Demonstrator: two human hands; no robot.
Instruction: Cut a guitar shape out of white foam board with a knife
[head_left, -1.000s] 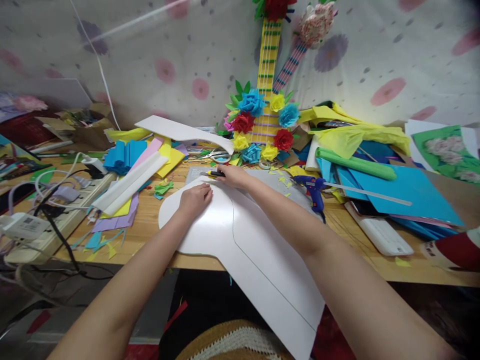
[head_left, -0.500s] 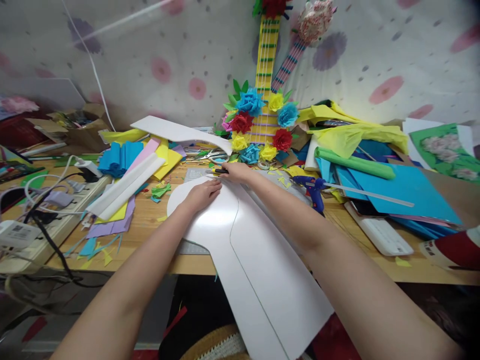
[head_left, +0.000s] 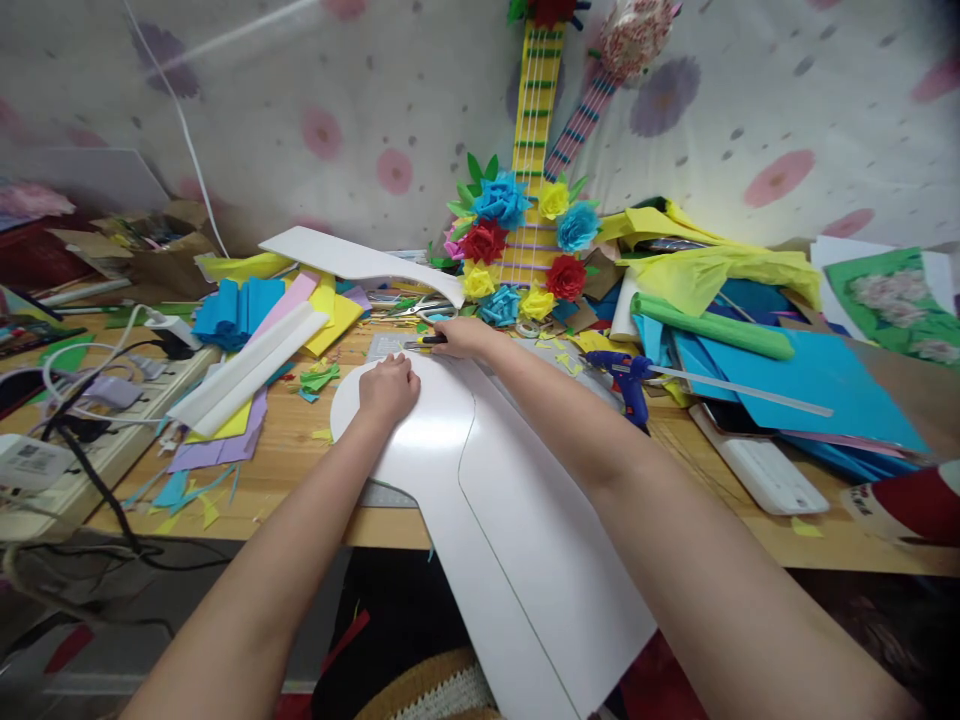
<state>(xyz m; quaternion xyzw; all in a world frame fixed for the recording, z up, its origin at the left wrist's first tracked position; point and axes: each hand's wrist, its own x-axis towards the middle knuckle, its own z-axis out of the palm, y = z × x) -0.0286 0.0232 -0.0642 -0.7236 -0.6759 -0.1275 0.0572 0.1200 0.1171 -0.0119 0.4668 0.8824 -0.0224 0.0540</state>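
Note:
A large white foam board [head_left: 540, 520] lies across the table edge toward me, its far end rounded and a dark curved line running down its length. On its rounded end rests my left hand [head_left: 389, 388], fingers curled in, pressing the surface. My right hand [head_left: 463, 338] is closed around a utility knife [head_left: 430, 341] at the board's far edge; the blade end points left and is too small to see clearly. Part of a grey cutting mat [head_left: 386, 495] shows beneath the board.
A paper-flower guitar [head_left: 534, 150] leans on the back wall, near a cut white board strip [head_left: 352, 258]. To the right are a blue glue gun [head_left: 630, 380], a white power bank [head_left: 757, 460] and coloured paper. A power strip [head_left: 112, 450] with cables lies left.
My left hand has moved left across the board, away from the knife, and its fingers have curled. My right hand and the knife have shifted slightly left along the far edge.

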